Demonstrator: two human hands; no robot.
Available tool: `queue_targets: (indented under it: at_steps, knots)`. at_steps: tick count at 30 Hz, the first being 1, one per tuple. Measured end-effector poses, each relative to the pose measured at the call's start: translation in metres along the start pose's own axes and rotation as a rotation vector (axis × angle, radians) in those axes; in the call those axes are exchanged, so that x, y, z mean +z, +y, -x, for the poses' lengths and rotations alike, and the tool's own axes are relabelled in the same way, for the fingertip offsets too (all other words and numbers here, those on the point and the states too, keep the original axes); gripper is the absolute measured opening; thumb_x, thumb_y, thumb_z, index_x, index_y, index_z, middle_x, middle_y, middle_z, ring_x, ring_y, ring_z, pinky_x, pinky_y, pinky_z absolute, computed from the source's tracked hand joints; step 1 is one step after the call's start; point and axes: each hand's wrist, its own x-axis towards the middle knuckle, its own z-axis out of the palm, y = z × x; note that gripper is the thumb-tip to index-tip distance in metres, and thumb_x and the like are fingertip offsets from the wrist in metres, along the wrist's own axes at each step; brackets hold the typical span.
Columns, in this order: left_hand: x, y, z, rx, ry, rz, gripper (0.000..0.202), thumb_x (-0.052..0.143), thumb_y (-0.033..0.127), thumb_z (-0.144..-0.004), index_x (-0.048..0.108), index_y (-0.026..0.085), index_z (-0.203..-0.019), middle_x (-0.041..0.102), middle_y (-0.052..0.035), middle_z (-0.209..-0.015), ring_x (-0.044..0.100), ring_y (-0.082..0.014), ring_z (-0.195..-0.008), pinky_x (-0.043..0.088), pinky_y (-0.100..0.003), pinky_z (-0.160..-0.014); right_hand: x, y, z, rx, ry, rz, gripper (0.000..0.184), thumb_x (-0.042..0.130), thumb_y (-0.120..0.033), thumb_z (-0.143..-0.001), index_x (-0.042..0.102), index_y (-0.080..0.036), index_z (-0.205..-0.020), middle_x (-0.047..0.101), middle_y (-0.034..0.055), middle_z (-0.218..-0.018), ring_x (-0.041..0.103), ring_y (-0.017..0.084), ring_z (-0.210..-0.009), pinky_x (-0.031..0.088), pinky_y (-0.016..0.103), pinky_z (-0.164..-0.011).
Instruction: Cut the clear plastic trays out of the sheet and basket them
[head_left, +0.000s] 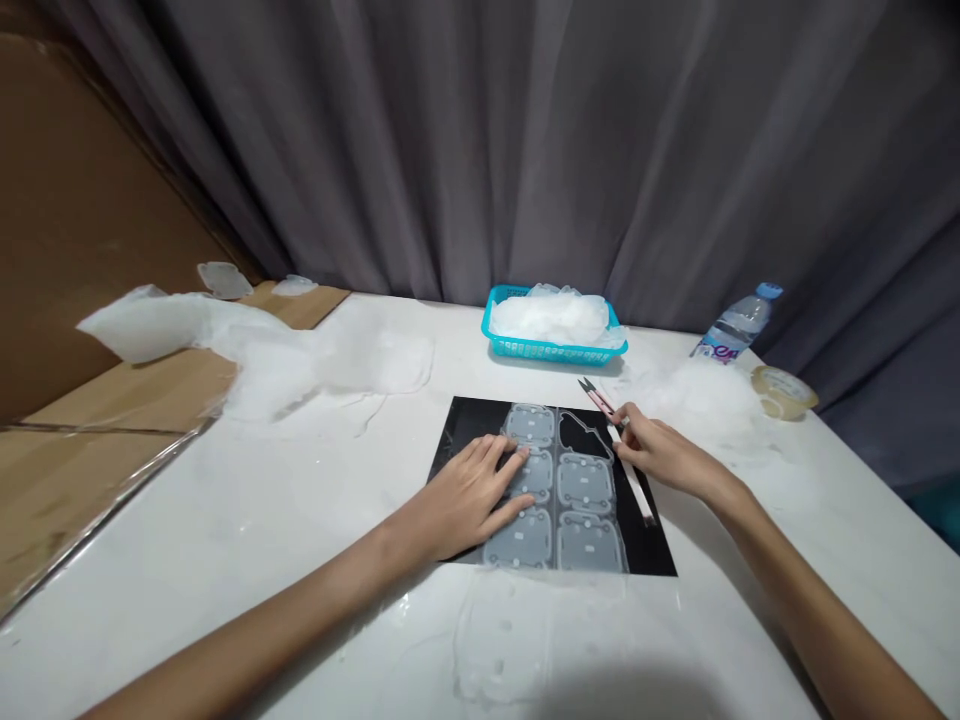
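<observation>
My left hand [480, 495] lies flat with fingers spread on a sheet of clear, rounded-square plastic pieces [585, 483], joined in two columns over a black mat [645, 550]. One frame in the far right of the sheet has an irregular outline and shows black inside. My right hand [660, 450] is closed at the mat's right edge around small pink-handled thread snips [596, 395], their dark blades pointing away from me. Under its fingers a narrow whitish strip [636, 485] slants across the mat; its kind is unclear.
A turquoise basket [555, 350] of white translucent material stands at the back. Loose plastic sheets [322, 360] spread left onto cardboard [135, 395]. A tilted water bottle [739, 325], a tape roll [784, 392] and a whitish pile [697, 400] are right. Grey curtain [450, 150] hangs behind.
</observation>
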Motion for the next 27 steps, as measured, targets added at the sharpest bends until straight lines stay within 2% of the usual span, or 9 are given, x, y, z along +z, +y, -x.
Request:
queue_targets:
  at_steps: [3,4,8,13,16,19,22,24,27]
  knots:
    - [0.003,0.009,0.005,-0.035,0.008,-0.013,0.055,0.036,0.051,-0.11,0.051,0.011,-0.143,0.059,-0.019,-0.131,0.057,-0.0351,-0.123,0.047,-0.051,-0.108,-0.004,-0.006,0.008,-0.167,0.097,-0.052,0.046,0.042,-0.028,-0.103,0.035,-0.023,-0.149,0.06,-0.002,-0.083,0.057,0.018,-0.069,0.046,0.031,-0.071]
    - [0.004,0.011,0.007,-0.05,0.008,-0.01,0.054,0.035,0.051,-0.11,0.051,0.011,-0.143,0.059,-0.0187,-0.13,0.056,-0.0351,-0.123,0.046,-0.051,-0.108,-0.007,-0.008,0.011,-0.232,0.133,-0.079,0.044,0.04,-0.03,-0.105,0.038,-0.025,-0.149,0.061,-0.0005,-0.086,0.057,0.018,-0.07,0.047,0.031,-0.072]
    - [-0.001,0.013,0.006,-0.09,0.012,0.075,0.048,0.038,0.053,-0.108,0.058,0.017,-0.134,0.06,-0.0155,-0.123,0.055,-0.0345,-0.117,0.045,-0.052,-0.106,-0.025,-0.015,0.018,-0.429,0.349,-0.142,0.032,0.041,-0.034,-0.108,0.067,-0.023,-0.124,0.066,0.008,-0.101,0.063,0.021,-0.085,0.051,0.035,-0.081]
    - [-0.008,-0.011,-0.012,-0.178,0.007,0.245,0.041,0.04,0.054,-0.108,0.061,0.019,-0.115,0.059,-0.0111,-0.115,0.057,-0.0299,-0.109,0.047,-0.049,-0.102,-0.023,-0.028,0.017,-0.567,0.484,-0.176,0.028,0.059,-0.034,-0.103,0.067,-0.026,-0.128,0.065,0.006,-0.099,0.063,0.022,-0.088,0.051,0.037,-0.086]
    - [-0.005,-0.027,-0.02,-0.173,0.003,0.395,0.038,0.052,0.054,-0.105,0.057,0.022,-0.126,0.057,-0.0113,-0.135,0.054,-0.0302,-0.126,0.045,-0.046,-0.11,-0.001,-0.04,0.007,-0.545,0.605,-0.243,0.022,0.07,-0.046,-0.096,0.068,-0.024,-0.096,0.063,0.003,-0.087,0.058,0.019,-0.076,0.05,0.034,-0.076]
    - [0.001,-0.032,-0.022,-0.163,-0.013,0.46,0.04,0.056,0.054,-0.103,0.055,0.026,-0.132,0.054,-0.0095,-0.149,0.051,-0.0305,-0.137,0.041,-0.046,-0.115,0.022,-0.049,-0.007,-0.49,0.511,-0.308,0.046,0.045,-0.057,-0.107,0.064,-0.022,-0.083,0.059,0.0023,-0.081,0.057,0.018,-0.075,0.049,0.033,-0.078]
    - [0.004,-0.032,-0.02,-0.166,0.012,0.436,0.041,0.057,0.054,-0.103,0.056,0.027,-0.133,0.055,-0.0088,-0.15,0.051,-0.0308,-0.137,0.042,-0.046,-0.114,0.034,-0.054,-0.018,-0.487,0.29,-0.332,0.064,0.019,-0.056,-0.111,0.072,-0.022,-0.104,0.06,0.0047,-0.094,0.06,0.018,-0.083,0.049,0.034,-0.086]
    - [0.004,-0.032,-0.019,-0.175,0.019,0.423,0.042,0.059,0.055,-0.102,0.056,0.026,-0.132,0.058,-0.0089,-0.147,0.054,-0.0309,-0.135,0.043,-0.046,-0.111,0.036,-0.055,-0.022,-0.502,0.206,-0.37,0.061,0.023,-0.056,-0.111,0.074,-0.022,-0.11,0.061,0.0053,-0.096,0.063,0.018,-0.087,0.051,0.034,-0.087]
    - [0.004,-0.032,-0.019,-0.209,0.024,0.436,0.047,0.061,0.058,-0.1,0.055,0.025,-0.133,0.061,-0.0094,-0.141,0.056,-0.0309,-0.131,0.045,-0.046,-0.109,0.037,-0.057,-0.026,-0.541,0.145,-0.42,0.038,0.052,-0.05,-0.106,0.076,-0.022,-0.098,0.068,0.0052,-0.097,0.067,0.02,-0.095,0.051,0.033,-0.088]
